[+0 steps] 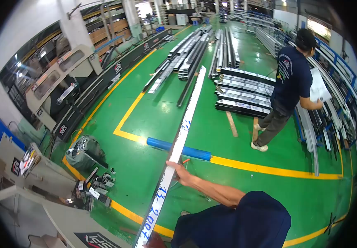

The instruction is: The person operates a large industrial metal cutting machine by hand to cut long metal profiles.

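Observation:
A long white-faced metal profile [179, 144] with a dark side edge slants from the bottom of the view up and forward. Blue handwriting, including "13-2007", marks its top face. My right hand [180, 173] is closed around the middle of the profile, thumb over the top and fingers mostly hidden underneath. Low at the bottom edge, my left hand [155, 240] is partly in view and dim, gripping the profile's near end. Beneath the profile, a blue roller or tube [195, 153] lies crosswise, close to my right hand.
Bundles of long profiles [186, 53] lie ahead on the green floor. A stack of profiles [244, 93] lies near a co-worker [292, 78] holding a paper sheet. Machines [62, 74] line the left. A bag [85, 153] and metal offcuts [98, 190] sit front left.

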The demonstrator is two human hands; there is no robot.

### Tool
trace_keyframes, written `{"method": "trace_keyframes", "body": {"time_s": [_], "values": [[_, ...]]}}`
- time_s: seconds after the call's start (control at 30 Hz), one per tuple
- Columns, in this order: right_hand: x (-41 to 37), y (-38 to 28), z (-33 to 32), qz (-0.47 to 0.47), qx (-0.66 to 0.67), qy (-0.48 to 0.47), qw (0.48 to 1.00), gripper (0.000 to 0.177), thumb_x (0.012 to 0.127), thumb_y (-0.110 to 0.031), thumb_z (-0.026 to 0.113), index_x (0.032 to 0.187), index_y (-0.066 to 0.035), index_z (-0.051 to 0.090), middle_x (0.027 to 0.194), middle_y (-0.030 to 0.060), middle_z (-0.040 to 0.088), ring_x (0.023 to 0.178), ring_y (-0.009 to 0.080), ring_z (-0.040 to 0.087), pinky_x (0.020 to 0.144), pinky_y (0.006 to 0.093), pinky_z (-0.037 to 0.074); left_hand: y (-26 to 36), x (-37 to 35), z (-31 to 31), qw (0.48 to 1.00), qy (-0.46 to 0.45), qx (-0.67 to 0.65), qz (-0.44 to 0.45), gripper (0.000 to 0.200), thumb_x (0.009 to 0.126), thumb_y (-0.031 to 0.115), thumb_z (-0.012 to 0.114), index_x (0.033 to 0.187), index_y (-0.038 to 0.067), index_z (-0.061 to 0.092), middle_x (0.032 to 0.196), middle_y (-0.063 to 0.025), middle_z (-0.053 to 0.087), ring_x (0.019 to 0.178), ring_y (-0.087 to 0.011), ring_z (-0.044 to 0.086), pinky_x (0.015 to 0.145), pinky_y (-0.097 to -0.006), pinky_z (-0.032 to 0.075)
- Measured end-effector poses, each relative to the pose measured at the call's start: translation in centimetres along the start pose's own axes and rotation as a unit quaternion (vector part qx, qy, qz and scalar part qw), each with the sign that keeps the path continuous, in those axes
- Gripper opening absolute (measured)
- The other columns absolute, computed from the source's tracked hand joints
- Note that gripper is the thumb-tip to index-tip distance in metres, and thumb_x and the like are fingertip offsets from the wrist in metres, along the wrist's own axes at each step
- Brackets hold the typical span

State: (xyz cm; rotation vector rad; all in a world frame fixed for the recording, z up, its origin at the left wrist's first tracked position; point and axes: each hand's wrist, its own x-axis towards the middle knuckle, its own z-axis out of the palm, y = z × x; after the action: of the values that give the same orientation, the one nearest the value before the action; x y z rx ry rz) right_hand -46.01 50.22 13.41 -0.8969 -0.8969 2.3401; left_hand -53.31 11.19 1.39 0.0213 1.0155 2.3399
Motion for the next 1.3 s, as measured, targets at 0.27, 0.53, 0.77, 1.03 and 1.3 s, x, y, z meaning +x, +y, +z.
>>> {"method": "trace_keyframes", "body": {"time_s": [0.27,0.53,0.77,1.03,1.3], "values": [[-1.2,-12.0,-9.6,-0.067,0.034,-0.035,0.997,0.042,0.09,-0.052,0.066,0.108,-0.014,0.059,0.089,0.0002,0.065,0.081,0.0139,0.065,0.073,0.0382,0.056,-7.7,-0.9,6.8,0.992,-0.112,0.059,-0.031,0.093,0.081,0.07,0.067,0.148,0.011,0.039,0.147,-0.0037,0.044,0.145,-0.0342,0.036,0.109,-0.0479,0.04],[1.4,-23.0,-22.3,-0.126,0.058,0.001,0.99,0.048,0.086,-0.056,0.067,0.11,-0.015,0.059,0.089,0.0014,0.065,0.085,0.0143,0.065,0.073,0.0371,0.057,-17.7,3.9,18.2,0.988,-0.137,-0.024,-0.074,0.086,0.092,0.069,0.052,0.148,0.004,0.039,0.156,-0.0081,0.038,0.148,-0.0379,0.029,0.112,-0.0496,0.042],[0.7,-30.7,-31.6,-0.109,0.063,0.0,0.992,0.104,0.079,-0.067,0.069,0.148,-0.004,0.024,0.135,0.0148,0.047,0.118,0.0292,0.053,0.096,0.0564,0.043,-22.1,-2.1,32.5,0.966,-0.242,0.064,-0.071,0.08,0.092,0.055,0.064,0.149,0.006,0.039,0.152,-0.0105,0.042,0.135,-0.0364,0.045,0.108,-0.0495,0.042],[-4.0,-37.0,-37.9,-0.182,0.151,0.051,0.97,0.043,0.088,-0.06,0.063,0.095,-0.018,0.059,0.077,-0.0013,0.063,0.064,0.0132,0.063,0.057,0.0357,0.052,-27.2,-1.3,42.4,0.959,-0.255,0.118,-0.036,0.086,0.088,0.062,0.064,0.146,0.002,0.042,0.152,-0.0136,0.04,0.133,-0.0407,0.044,0.106,-0.0577,0.04],[-4.2,-41.3,-44.3,-0.23,0.268,0.031,0.935,0.04,0.091,-0.054,0.062,0.089,-0.014,0.06,0.076,0.0041,0.066,0.068,0.0196,0.067,0.066,0.0386,0.057,-30.7,5.4,53.8,0.95,-0.307,0.056,0.019,0.086,0.088,0.062,0.065,0.145,0.002,0.042,0.151,-0.0148,0.041,0.131,-0.0406,0.045,0.105,-0.0574,0.041]]}}
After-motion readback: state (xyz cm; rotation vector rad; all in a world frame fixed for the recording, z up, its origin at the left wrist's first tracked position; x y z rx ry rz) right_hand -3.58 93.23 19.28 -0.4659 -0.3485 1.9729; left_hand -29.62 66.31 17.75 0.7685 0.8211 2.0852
